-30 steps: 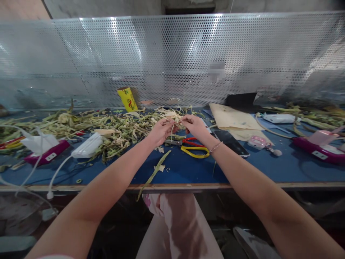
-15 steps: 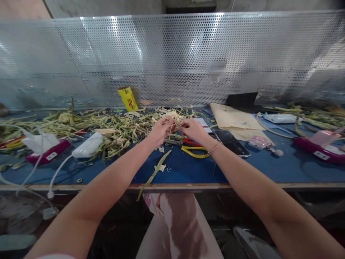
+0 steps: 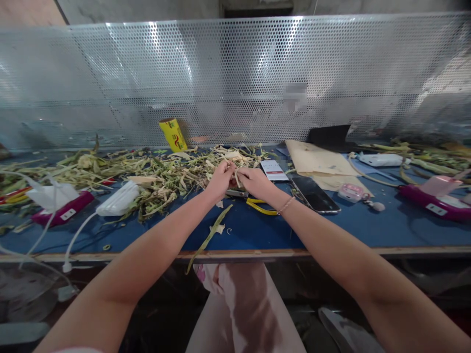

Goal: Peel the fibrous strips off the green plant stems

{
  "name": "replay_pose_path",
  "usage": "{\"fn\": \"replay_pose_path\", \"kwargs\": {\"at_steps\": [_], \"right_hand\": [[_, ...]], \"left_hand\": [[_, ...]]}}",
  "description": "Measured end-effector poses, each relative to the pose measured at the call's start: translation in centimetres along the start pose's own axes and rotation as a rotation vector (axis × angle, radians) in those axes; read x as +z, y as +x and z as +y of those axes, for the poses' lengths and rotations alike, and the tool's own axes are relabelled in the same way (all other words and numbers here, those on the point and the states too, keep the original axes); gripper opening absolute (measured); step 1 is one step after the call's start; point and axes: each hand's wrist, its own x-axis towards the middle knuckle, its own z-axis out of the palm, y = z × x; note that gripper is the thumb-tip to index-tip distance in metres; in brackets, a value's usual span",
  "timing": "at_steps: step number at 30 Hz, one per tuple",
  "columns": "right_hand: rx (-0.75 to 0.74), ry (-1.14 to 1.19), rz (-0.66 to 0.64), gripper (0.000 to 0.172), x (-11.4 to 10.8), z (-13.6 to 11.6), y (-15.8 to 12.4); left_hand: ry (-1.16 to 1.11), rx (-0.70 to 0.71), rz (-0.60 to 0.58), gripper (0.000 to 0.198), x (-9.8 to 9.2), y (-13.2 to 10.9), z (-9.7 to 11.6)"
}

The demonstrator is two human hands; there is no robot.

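In the head view my left hand [image 3: 221, 178] and my right hand [image 3: 253, 180] meet above the blue table, fingers pinched together. Between them is a pale plant strip [image 3: 237, 179], gripped from both sides; its ends are partly hidden by the fingers. Scissors with a yellow handle [image 3: 262, 210] lie just below my right hand, which covers much of them. A heap of dried green and tan plant strips [image 3: 172, 176] spreads beyond and left of my left hand. One long green strip [image 3: 210, 235] hangs over the table's front edge.
On the right lie two phones, one lit [image 3: 274, 171] and one dark [image 3: 315, 194], brown paper [image 3: 316, 159] and a pink earphone case [image 3: 350, 192]. Purple power strips [image 3: 68, 210] with chargers and a white power bank [image 3: 118, 198] with cables sit leftward. Perforated metal [image 3: 206, 83] stands behind.
My right hand has shifted slightly left and down, now covering the red handle part of the scissors. The lit phone shows more fully. The pale strip between my fingers now points downward.
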Motion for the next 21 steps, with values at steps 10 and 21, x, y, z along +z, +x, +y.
{"fn": "replay_pose_path", "kwargs": {"at_steps": [10,21], "right_hand": [[0.015,0.023,-0.002,0.026,-1.1,0.4,0.0],[0.016,0.076,-0.071,0.025,-1.3,0.1,-0.2]], "left_hand": [[-0.064,-0.073,-0.040,0.019,-0.8,0.3,1.0],[-0.113,-0.065,-0.005,0.019,-0.5,0.1,1.1]]}}
